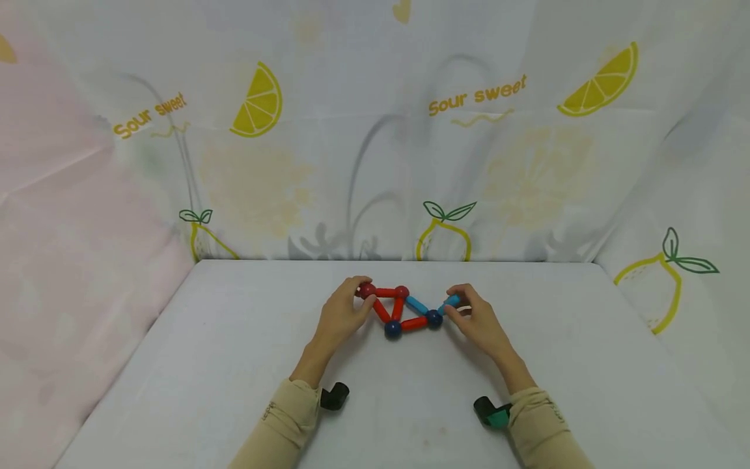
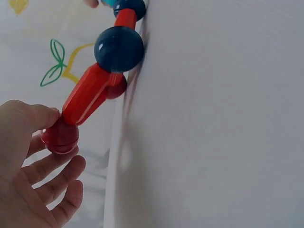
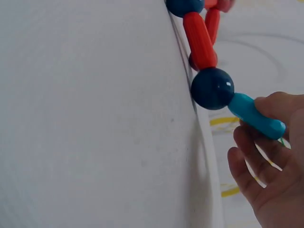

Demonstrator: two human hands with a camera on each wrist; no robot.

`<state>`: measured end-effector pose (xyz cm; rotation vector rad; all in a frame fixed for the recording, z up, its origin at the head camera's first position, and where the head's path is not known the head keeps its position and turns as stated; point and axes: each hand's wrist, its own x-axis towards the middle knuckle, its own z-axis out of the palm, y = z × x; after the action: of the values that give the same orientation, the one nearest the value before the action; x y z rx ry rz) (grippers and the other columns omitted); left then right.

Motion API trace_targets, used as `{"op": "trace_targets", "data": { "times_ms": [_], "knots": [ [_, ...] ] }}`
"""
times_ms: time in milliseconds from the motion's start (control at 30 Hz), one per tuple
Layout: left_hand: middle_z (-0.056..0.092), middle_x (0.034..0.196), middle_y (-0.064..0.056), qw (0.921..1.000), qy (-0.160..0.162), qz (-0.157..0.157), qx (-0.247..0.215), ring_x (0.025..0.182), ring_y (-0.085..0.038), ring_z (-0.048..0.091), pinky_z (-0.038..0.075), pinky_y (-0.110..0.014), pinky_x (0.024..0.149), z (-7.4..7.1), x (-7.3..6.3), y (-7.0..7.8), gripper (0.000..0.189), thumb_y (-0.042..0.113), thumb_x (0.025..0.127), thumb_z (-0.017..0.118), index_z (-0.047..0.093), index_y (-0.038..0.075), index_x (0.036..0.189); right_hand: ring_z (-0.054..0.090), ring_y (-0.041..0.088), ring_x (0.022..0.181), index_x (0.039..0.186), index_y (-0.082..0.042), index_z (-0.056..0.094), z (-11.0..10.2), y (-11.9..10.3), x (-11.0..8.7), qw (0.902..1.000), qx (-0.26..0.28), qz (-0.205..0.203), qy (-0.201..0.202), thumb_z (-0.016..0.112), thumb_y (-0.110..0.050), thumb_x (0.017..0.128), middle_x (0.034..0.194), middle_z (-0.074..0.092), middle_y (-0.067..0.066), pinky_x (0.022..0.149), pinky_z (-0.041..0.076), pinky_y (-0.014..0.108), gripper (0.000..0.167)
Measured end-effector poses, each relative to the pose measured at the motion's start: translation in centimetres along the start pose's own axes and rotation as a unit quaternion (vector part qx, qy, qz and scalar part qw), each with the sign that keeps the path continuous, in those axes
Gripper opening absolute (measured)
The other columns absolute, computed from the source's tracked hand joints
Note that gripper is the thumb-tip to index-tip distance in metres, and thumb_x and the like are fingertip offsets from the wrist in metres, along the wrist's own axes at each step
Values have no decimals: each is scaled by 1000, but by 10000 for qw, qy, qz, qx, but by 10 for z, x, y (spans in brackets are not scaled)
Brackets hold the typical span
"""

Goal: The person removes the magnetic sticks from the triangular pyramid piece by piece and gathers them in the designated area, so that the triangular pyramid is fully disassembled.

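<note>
A structure of toy rods and balls lies between my hands in the head view. My left hand pinches the red ball at its left end between thumb and fingers. Red rods join that ball to a second red ball and to a dark blue ball, forming a triangle. Further right, a red rod and a blue rod meet at another dark blue ball. From this ball sticks out a light blue rod, which my right hand pinches by its outer part.
Everything is over a white table. A hanging cloth printed with lemons rises behind its back edge. Black camera mounts sit at both wrists, near the beige sleeves.
</note>
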<state>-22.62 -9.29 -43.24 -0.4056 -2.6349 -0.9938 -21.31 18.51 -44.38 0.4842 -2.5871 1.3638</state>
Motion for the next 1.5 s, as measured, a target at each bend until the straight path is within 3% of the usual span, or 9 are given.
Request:
{"op": "trace_targets", "data": {
  "times_ms": [300,433,600,767,867,1000,1067,1233,1500],
  "knots": [
    [64,95,-5,9976,-610,-214,252,85,-19,54,47,-33,74,-8,-13,-20,24,19,87,67,62,10,109,61,20,93,97,-10,61,-16,3,-5,9918,-1009,122,-775,65,-13,88,95,66,2,83,49,39,10],
    [63,93,-3,9967,-788,-87,194,84,-15,53,46,-32,72,-6,-16,-23,25,21,88,66,62,12,110,61,19,89,93,-10,61,-13,-1,-3,9865,-1509,-206,-608,64,-12,88,91,65,1,80,49,39,5],
    [63,94,-1,9978,-644,165,76,86,-14,55,47,-32,73,-1,-20,-28,27,22,88,67,61,13,112,59,21,91,97,-8,63,13,-16,12,9854,-1497,-771,-229,62,-10,89,93,65,3,83,48,41,8],
    [63,94,2,9978,-554,297,-216,87,-13,56,47,-33,75,5,-24,-35,30,24,86,69,61,17,114,56,24,105,110,-10,63,48,-36,31,9747,-1727,-1182,-786,63,-11,88,110,64,4,91,45,47,22],
    [64,94,2,9974,-500,331,-407,86,-12,57,47,-33,76,9,-25,-40,31,25,85,70,61,18,114,54,28,114,116,-11,62,65,-48,39,9621,-2001,-1419,-1190,62,-12,89,119,62,6,96,42,52,27],
    [64,95,4,9955,-480,482,-666,84,-9,58,47,-29,76,12,-27,-45,30,26,85,71,62,18,112,55,26,111,114,-12,65,78,-56,45,9458,-2480,-1492,-1476,63,-14,89,113,65,5,99,39,51,25],
    [64,96,4,9936,-496,569,-836,81,-8,58,46,-25,74,12,-27,-47,29,27,84,71,63,18,111,57,24,106,110,-13,68,81,-58,45,9427,-2621,-1459,-1460,64,-14,89,106,67,3,99,39,49,21],
    [65,92,6,9884,-546,647,-1263,77,-7,57,45,-23,71,8,-29,-47,28,24,82,74,65,18,107,60,23,97,105,-11,70,82,-57,47,9449,-2696,-1315,-1307,65,-15,88,98,67,2,93,44,46,17],
    [63,86,10,9879,-767,548,-1232,77,-5,56,44,-22,71,8,-29,-48,26,29,80,76,65,24,104,56,28,102,110,-13,67,75,-55,36,9606,-2422,-1156,-718,66,-22,88,105,64,5,90,42,49,24]
  ]
}}
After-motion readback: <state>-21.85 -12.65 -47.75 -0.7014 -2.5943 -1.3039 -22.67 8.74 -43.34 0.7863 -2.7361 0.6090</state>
